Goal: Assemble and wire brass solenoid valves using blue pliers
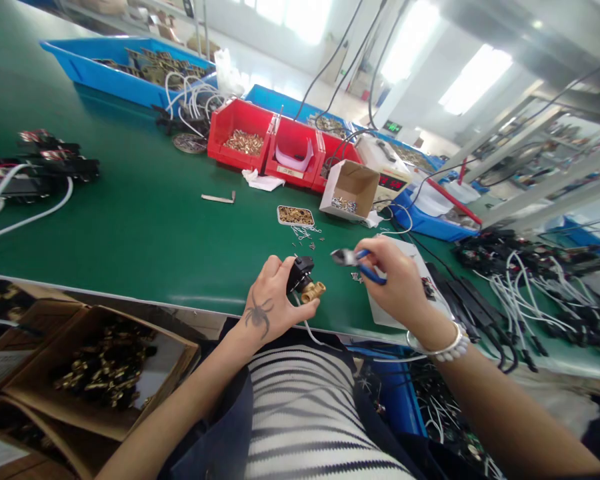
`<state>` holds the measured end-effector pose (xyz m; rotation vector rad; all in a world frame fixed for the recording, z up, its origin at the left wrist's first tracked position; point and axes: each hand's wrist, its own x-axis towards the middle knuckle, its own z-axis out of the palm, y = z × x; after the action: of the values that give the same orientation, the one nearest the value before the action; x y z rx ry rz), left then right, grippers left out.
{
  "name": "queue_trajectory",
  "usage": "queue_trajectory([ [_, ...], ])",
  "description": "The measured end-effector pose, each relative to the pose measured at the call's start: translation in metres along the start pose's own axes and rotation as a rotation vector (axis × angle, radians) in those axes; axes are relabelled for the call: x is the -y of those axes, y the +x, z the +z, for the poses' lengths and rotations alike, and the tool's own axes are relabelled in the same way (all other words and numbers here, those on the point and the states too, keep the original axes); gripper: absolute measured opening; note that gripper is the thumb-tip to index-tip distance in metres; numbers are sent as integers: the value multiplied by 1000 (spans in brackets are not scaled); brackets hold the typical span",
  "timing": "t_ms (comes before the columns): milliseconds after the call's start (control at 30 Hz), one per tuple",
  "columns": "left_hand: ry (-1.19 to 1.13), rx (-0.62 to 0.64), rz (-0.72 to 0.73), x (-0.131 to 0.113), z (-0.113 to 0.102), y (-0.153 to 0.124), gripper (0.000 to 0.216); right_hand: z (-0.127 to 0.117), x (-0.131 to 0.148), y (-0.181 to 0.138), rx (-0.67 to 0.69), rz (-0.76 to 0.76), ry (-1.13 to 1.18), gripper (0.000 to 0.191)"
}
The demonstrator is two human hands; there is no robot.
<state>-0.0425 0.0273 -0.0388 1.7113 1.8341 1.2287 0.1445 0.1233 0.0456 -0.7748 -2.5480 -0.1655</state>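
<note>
A striped shirt (pixel 305 413) fills the bottom of the view, with two bare forearms reaching out from it over the edge of a green table (pixel 145 220). The left hand (pixel 270 303) is clamped on one small fitting (pixel 305 280), black on top with a brass end, held just above the table edge; one white wire hangs from it. The right hand (pixel 397 283) is closed around one pair of blue-handled pliers (pixel 355 259), whose tip sits just beside the fitting, not clearly touching it. Down at the left, one open cardboard box (pixel 105 370) holds many brass parts. Farther out on the table stand three red bins (pixel 280 143), one small cardboard box (pixel 350 190) and one small tray (pixel 295 215) of brass pieces.
</note>
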Motion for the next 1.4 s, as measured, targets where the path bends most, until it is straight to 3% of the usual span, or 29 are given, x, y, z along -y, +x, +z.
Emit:
queue_trajectory([
  [67,1,9,-4,0,0,0,65,-1,1,0,-179,70,50,24],
  [100,2,13,-4,0,0,0,66,0,2,-1,-142,73,36,25],
  [200,8,11,-8,0,0,0,67,4,3,-1,297,1,-87,34],
  [233,10,7,-8,0,0,-1,67,4,3,-1,392,-17,-120,36],
  [267,9,4,-8,0,0,-1,66,3,2,0,398,-13,-127,36],
  [300,8,1,-4,0,0,-1,65,1,2,1,319,9,-106,34],
  [400,0,-6,12,0,0,0,65,-2,0,2,-89,112,14,23],
  [433,0,-8,14,0,0,0,65,-2,0,1,-145,127,29,22],
  [467,1,-5,12,0,0,1,66,-1,0,0,-112,122,17,24],
  [600,3,15,-13,-1,-1,1,67,5,2,-2,401,17,-121,38],
  [633,4,14,-16,-1,-1,0,67,4,1,-2,396,19,-121,38],
  [767,2,9,-10,-1,0,0,65,0,2,-1,-116,132,33,23],
  [800,3,9,-6,-1,0,1,65,0,2,-1,-144,141,45,22],
  [833,4,11,-2,0,0,1,66,2,2,-1,-79,131,27,24],
  [933,16,16,-2,0,0,2,65,5,2,-2,352,20,-110,36],
  [967,22,18,2,0,0,2,65,4,2,-1,407,-7,-143,37],
  [1000,28,20,5,0,0,2,65,2,1,0,369,-14,-145,36],
  [1133,21,21,5,0,0,2,66,-3,1,2,-93,84,7,24],
  [1200,13,21,6,0,0,2,66,-1,3,1,7,75,-35,28],
  [1300,10,27,6,0,-1,2,65,3,3,0,383,-14,-163,37],
  [1333,10,27,5,0,-1,2,64,2,3,0,397,-21,-164,38],
  [1400,1,19,7,1,-1,1,62,0,2,1,203,17,-82,34],
])
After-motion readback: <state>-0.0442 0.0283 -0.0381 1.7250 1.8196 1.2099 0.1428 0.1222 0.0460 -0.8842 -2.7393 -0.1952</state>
